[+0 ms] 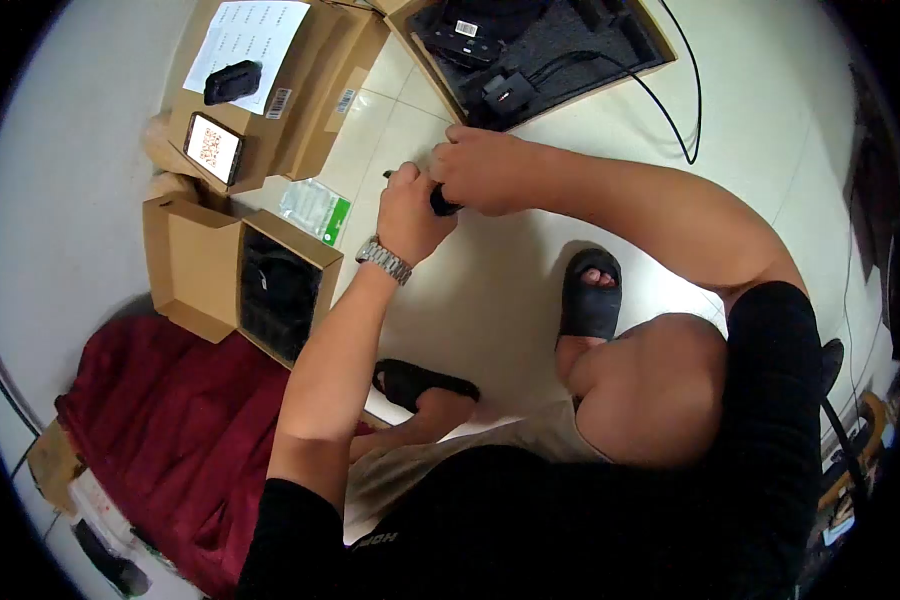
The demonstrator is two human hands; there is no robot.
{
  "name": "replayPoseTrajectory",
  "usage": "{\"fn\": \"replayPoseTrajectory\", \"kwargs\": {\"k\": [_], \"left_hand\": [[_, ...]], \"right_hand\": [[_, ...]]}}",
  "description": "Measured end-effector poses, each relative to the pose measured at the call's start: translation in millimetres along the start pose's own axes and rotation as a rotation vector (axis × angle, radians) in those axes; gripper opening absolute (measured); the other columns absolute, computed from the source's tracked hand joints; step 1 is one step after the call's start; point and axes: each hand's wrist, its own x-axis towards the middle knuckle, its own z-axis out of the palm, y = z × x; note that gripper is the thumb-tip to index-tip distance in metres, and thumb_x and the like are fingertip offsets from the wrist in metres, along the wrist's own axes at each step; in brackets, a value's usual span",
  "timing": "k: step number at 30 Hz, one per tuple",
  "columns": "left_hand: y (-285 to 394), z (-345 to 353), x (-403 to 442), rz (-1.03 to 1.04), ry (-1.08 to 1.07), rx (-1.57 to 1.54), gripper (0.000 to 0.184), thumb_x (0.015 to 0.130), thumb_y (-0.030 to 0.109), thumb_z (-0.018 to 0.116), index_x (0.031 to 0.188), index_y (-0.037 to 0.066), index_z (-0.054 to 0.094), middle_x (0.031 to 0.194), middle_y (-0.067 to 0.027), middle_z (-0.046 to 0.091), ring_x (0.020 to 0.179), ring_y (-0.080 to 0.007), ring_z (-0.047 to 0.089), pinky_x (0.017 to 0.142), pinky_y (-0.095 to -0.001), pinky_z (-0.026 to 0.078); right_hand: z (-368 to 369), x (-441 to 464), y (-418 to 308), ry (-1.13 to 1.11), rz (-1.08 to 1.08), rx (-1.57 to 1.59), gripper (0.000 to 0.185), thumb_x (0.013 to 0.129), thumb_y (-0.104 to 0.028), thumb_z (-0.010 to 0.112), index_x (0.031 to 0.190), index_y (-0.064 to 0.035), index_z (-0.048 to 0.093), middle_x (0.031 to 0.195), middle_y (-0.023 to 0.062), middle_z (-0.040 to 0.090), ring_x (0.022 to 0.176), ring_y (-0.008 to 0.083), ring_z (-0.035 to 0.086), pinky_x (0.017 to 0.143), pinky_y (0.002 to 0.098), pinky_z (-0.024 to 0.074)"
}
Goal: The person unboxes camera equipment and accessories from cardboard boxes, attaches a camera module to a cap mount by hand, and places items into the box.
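My left hand [413,218], with a metal-band watch [384,260] at its wrist, and my right hand [482,172] meet above the tiled floor. Both are closed around a small black object [444,203]. Most of it is hidden by my fingers, so its kind cannot be made out. A thin dark tip pokes out past the left fingers. Just beyond my right hand lies an open cardboard box [582,92] lined with dark foam, holding a black device [462,45] and a cabled black block [508,92].
A smaller open box [195,265] with a dark insert stands at left. A phone [214,149] showing a QR code, a printed sheet [250,40] and a black case [233,83] lie on cardboard boxes. A clear packet [315,210] and dark red cloth [180,430] are nearby.
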Motion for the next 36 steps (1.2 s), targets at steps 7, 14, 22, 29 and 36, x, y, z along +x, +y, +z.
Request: {"fn": "replayPoseTrajectory", "kwargs": {"k": [7, 14, 22, 29, 36], "left_hand": [[-4, 13, 0, 0.018, 0.094, -0.081, 0.047, 0.065, 0.013, 0.083, 0.107, 0.008, 0.061, 0.096, -0.0154, 0.057, 0.095, -0.0376, 0.057, 0.082, -0.0466, 0.051], [-4, 14, 0, -0.054, 0.138, -0.149, 0.058, 0.070, 0.007, 0.080, 0.122, 0.006, 0.055, 0.106, -0.0191, 0.055, 0.100, -0.0393, 0.057, 0.088, -0.0442, 0.049], [-10, 20, -7, -0.149, 0.120, -0.206, 0.058, 0.075, 0.009, 0.079, 0.127, 0.005, 0.054, 0.112, -0.0180, 0.056, 0.106, -0.0385, 0.059, 0.091, -0.0433, 0.050], [-14, 28, -12, -0.133, 0.075, -0.131, 0.060, 0.083, 0.014, 0.073, 0.137, 0.010, 0.050, 0.115, -0.0199, 0.052, 0.107, -0.0386, 0.057, 0.092, -0.0448, 0.050], [-23, 23, -29, -0.157, 0.038, -0.117, 0.063, 0.084, 0.016, 0.073, 0.142, 0.017, 0.047, 0.119, -0.0203, 0.053, 0.108, -0.0387, 0.057, 0.094, -0.0439, 0.051]], "right_hand": [[11, -11, 13, 0.271, -0.044, 0.108, 0.010, 0.084, -0.020, 0.068, 0.086, -0.0118, 0.072, 0.097, 0.0037, 0.065, 0.100, 0.0236, 0.059, 0.097, 0.0415, 0.0433], [22, -43, 96, 0.516, 0.733, 0.178, 0.029, 0.084, -0.019, 0.064, 0.110, -0.0065, 0.068, 0.104, 0.0134, 0.065, 0.112, 0.0331, 0.060, 0.099, 0.0433, 0.0458], [35, -38, 108, 0.003, 0.772, 0.080, 0.048, 0.078, -0.010, 0.067, 0.126, -0.0096, 0.060, 0.122, 0.0149, 0.059, 0.117, 0.0334, 0.060, 0.101, 0.0495, 0.0460], [24, -55, 109, 0.075, 0.621, 0.128, 0.050, 0.075, -0.009, 0.070, 0.123, -0.0086, 0.057, 0.120, 0.0153, 0.059, 0.111, 0.0353, 0.062, 0.095, 0.0497, 0.0490], [-8, -95, 49, 0.418, 0.398, 0.058, 0.047, 0.070, -0.012, 0.073, 0.112, -0.0011, 0.055, 0.127, 0.0188, 0.058, 0.105, 0.0383, 0.060, 0.093, 0.0481, 0.0496]]}}
